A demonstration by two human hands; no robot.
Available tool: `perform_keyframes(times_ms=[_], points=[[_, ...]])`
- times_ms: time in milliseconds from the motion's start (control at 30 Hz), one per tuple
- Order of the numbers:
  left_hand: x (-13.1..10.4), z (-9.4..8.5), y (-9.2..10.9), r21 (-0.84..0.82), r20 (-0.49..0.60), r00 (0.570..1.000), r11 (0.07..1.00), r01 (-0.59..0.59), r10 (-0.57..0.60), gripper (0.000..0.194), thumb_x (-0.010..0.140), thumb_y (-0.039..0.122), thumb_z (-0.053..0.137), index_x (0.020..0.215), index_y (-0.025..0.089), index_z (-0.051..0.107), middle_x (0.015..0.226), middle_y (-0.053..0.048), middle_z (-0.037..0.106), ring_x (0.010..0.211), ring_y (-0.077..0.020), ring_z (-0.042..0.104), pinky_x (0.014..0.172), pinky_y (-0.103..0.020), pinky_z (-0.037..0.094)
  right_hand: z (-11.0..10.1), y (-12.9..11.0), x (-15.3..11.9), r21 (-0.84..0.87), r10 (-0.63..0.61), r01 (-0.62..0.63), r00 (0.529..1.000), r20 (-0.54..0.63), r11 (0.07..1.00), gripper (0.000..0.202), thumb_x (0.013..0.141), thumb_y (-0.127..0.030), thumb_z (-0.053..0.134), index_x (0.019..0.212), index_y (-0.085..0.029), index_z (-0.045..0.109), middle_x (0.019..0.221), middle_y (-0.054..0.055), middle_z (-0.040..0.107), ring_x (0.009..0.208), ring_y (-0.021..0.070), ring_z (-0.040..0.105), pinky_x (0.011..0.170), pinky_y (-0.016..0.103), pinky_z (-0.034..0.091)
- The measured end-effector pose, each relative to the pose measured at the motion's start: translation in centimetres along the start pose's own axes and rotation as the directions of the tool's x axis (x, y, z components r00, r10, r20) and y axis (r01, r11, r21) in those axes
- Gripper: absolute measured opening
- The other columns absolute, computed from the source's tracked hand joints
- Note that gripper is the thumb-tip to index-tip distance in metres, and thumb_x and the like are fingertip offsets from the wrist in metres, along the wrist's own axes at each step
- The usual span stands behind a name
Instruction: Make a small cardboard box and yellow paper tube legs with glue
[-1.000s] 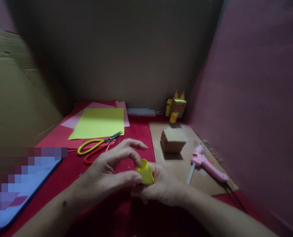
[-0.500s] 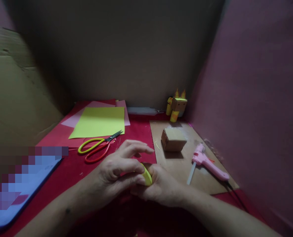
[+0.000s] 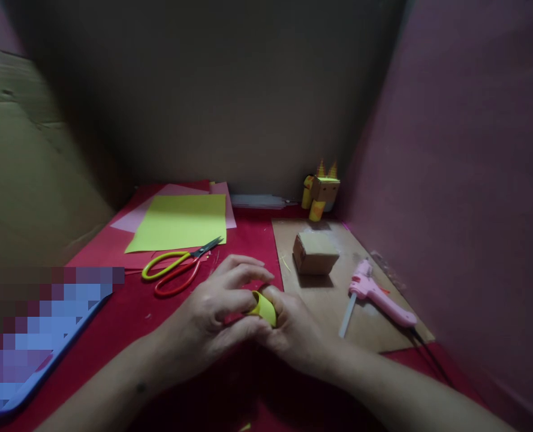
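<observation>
Between my hands, low in the middle of the head view, is a small yellow paper tube (image 3: pixel 265 309), its open end turned toward the left. My left hand (image 3: pixel 223 306) curls round the tube's left side, thumb below and fingers above. From the right, my right hand (image 3: pixel 288 327) grips it, its fingertips partly hidden behind the paper. Beyond my right hand a small cardboard box (image 3: pixel 315 255) rests on a brown board (image 3: pixel 374 336). Left of my hands lie scissors (image 3: pixel 183 264) with one yellow and one red handle loop.
A pink glue gun (image 3: pixel 378 294) with a glue stick lies on the board, its cord trailing right. A cardboard animal figure (image 3: pixel 322 189) stands behind. Yellow paper (image 3: pixel 183 222) tops coloured sheets at back left. A blurred blue object (image 3: pixel 45 354) lies at left. Walls rise around the red surface.
The yellow tube has turned so that its open end now shows more. My left fingers have closed in nearer to my right hand.
</observation>
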State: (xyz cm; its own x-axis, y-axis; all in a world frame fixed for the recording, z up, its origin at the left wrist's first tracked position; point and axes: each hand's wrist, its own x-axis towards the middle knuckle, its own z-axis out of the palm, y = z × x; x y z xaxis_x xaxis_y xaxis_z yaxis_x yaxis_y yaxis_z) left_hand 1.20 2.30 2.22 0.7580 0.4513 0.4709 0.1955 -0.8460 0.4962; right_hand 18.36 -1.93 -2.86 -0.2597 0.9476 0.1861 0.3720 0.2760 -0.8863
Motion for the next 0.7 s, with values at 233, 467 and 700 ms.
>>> perform_keyframes(times_ms=[233, 467, 700], points=[[0.0, 0.5, -0.5, 0.04, -0.002, 0.998, 0.997, -0.068, 0.068, 0.016, 0.086, 0.022, 0.06, 0.071, 0.019, 0.062, 0.113, -0.007, 0.063, 0.112, -0.0232, 0.047, 0.094, -0.035, 0.044, 0.1, 0.1, 0.4, 0.166, 0.073, -0.094, 0.989, 0.126, 0.982, 0.015, 0.079, -0.029, 0.064, 0.077, -0.018, 0.053, 0.072, -0.004, 0.05, 0.063, 0.0092, 0.043, 0.053, 0.02, 0.034], [-0.1, 0.4, 0.2, -0.028, -0.007, 1.0, 0.999, 0.028, -0.028, 0.016, 0.086, 0.02, 0.058, 0.071, 0.019, 0.062, 0.114, -0.006, 0.061, 0.111, -0.0216, 0.049, 0.093, -0.033, 0.044, 0.1, -0.2, 0.5, 0.271, 0.124, -0.168, 0.977, 0.172, 0.948, 0.015, 0.076, -0.026, 0.064, 0.071, -0.018, 0.052, 0.067, -0.005, 0.047, 0.06, 0.0084, 0.04, 0.052, 0.019, 0.033], [-0.2, 1.5, 0.1, -0.081, -0.125, 0.977, 0.983, 0.162, -0.172, 0.021, 0.086, 0.022, 0.057, 0.065, 0.019, 0.058, 0.109, -0.003, 0.061, 0.105, -0.0171, 0.055, 0.089, -0.028, 0.044, 0.3, 0.1, 0.3, 0.079, 0.091, -0.095, 0.994, 0.052, 0.992, 0.015, 0.079, -0.028, 0.062, 0.072, -0.018, 0.053, 0.07, -0.004, 0.051, 0.064, 0.0099, 0.046, 0.056, 0.02, 0.036]])
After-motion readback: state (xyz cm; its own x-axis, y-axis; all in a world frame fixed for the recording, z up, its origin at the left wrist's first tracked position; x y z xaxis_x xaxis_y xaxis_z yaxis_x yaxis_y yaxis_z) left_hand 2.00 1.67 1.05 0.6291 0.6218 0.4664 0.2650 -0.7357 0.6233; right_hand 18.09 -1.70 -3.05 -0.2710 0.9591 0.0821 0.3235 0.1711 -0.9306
